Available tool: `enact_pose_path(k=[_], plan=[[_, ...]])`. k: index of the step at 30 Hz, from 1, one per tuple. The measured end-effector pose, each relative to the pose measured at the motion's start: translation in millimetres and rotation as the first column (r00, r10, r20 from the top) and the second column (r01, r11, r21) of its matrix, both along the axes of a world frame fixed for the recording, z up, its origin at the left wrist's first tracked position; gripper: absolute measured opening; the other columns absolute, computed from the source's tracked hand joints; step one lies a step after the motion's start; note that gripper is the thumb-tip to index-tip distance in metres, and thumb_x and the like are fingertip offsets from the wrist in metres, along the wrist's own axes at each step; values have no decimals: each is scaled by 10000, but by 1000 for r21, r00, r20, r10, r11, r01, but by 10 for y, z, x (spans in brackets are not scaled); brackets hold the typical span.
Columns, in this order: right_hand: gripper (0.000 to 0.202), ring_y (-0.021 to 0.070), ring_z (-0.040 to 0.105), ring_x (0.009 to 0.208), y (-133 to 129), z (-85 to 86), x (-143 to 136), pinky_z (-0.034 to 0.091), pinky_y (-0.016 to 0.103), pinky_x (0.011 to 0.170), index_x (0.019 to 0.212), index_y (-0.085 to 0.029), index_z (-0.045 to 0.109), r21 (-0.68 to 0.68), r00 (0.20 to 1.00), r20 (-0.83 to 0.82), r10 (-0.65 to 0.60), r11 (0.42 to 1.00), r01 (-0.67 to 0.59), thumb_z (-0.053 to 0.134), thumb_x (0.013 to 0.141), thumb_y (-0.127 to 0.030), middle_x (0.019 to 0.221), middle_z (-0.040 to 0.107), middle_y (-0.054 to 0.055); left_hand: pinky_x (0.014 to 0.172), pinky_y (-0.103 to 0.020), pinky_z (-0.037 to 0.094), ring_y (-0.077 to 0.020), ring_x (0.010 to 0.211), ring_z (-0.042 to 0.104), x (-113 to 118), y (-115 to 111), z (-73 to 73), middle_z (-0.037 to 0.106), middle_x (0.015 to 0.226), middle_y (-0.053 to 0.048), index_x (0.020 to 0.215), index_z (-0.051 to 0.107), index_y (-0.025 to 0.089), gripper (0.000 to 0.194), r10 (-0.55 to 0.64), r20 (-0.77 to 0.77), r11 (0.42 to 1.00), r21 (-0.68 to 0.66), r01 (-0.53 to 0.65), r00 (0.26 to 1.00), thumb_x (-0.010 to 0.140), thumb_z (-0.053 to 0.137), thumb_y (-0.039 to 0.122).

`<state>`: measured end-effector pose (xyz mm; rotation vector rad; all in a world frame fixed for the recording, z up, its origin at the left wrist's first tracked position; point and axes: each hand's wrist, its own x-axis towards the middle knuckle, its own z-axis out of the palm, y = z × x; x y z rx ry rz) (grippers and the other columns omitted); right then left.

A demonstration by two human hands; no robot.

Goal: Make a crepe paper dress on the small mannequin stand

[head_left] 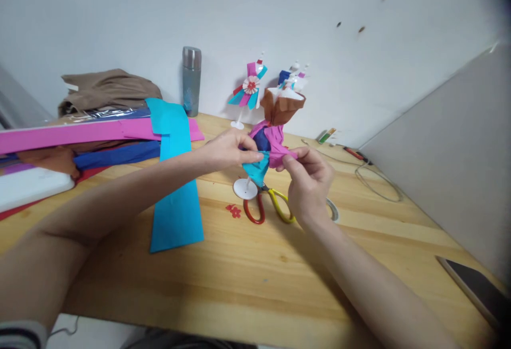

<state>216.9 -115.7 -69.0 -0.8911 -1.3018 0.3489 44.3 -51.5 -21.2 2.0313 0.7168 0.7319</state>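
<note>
A paper figure on a white round stand (245, 189) is between my hands. It has a brown crepe-paper top (275, 109), a dark blue middle, pink crepe paper (276, 144) around it and a teal piece (255, 169) at the bottom. My left hand (233, 149) pinches the upper edge of the teal paper. With thumb and forefinger, my right hand (310, 179) grips the end of the pink paper on the figure's right side. Just below lie scissors (255, 216) with one red and one yellow handle, partly hidden by my right hand.
Folded turquoise paper (175, 205) lies left of the figure, beside stacked coloured paper (80, 136). A bottle (192, 80) and a decorated paper stand (249, 85) are at the wall. Red cut-out flowers (235, 211), a tape roll (332, 209), a cable (379, 192) and a phone (475, 288) are also here.
</note>
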Motion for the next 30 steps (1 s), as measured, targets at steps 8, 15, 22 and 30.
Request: enact_pose_path(k=[8, 15, 22, 30], plan=[[139, 157, 512, 610, -26, 66, 21, 441, 310, 579, 774, -236, 556, 97, 918, 369, -147, 988, 120, 672, 825, -294, 683, 548, -18, 579, -239, 341, -113, 630, 466, 2, -21, -31, 520, 594, 19, 631, 635, 162, 284, 68, -89, 995, 77, -62, 994, 760, 650, 414], [158, 159, 538, 592, 5, 75, 20, 459, 318, 583, 709, -229, 579, -7, 966, 247, -75, 997, 79, 654, 845, -257, 632, 575, -25, 594, -251, 353, -115, 628, 475, -2, -34, 2, 511, 600, 15, 592, 612, 156, 321, 57, -112, 990, 133, -42, 992, 794, 644, 403], [198, 162, 543, 558, 38, 90, -2, 470, 313, 534, 661, -235, 598, -94, 997, 57, 49, 995, -44, 707, 801, -324, 615, 608, -14, 1055, -474, 395, -317, 1226, 507, -27, -243, 73, 565, 1311, -112, 710, 646, 167, 150, 304, -46, 753, 624, -210, 951, 782, 694, 289], [153, 152, 551, 564, 5, 79, -34, 472, 297, 532, 698, -224, 594, -102, 994, 85, 63, 993, -54, 690, 791, -298, 633, 597, -21, 1128, -491, 368, -298, 1343, 408, 39, -327, 48, 542, 1335, -72, 723, 633, 191, 124, 287, -2, 803, 546, -239, 958, 807, 680, 268]])
